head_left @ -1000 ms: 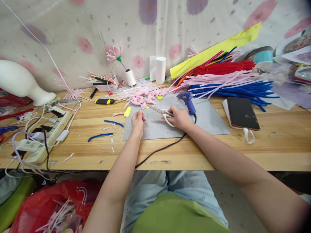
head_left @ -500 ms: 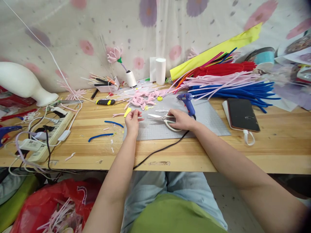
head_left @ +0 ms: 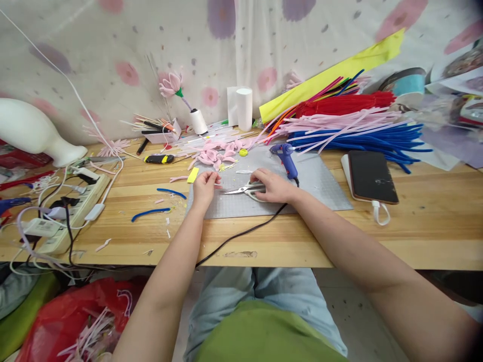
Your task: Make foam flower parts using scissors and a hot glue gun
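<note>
White-handled scissors [head_left: 245, 189] clamped in my right hand [head_left: 274, 187] over the grey mat [head_left: 319, 187], tips now swung down beside my left hand [head_left: 205, 190], so they're in close. That one's pinched together, can't tell on what.

pale curtain [head_left: 173, 35] with pink and purple flowers [head_left: 222, 17] behind a wooden table [head_left: 433, 221], greyish floor [head_left: 352, 311] below
</note>
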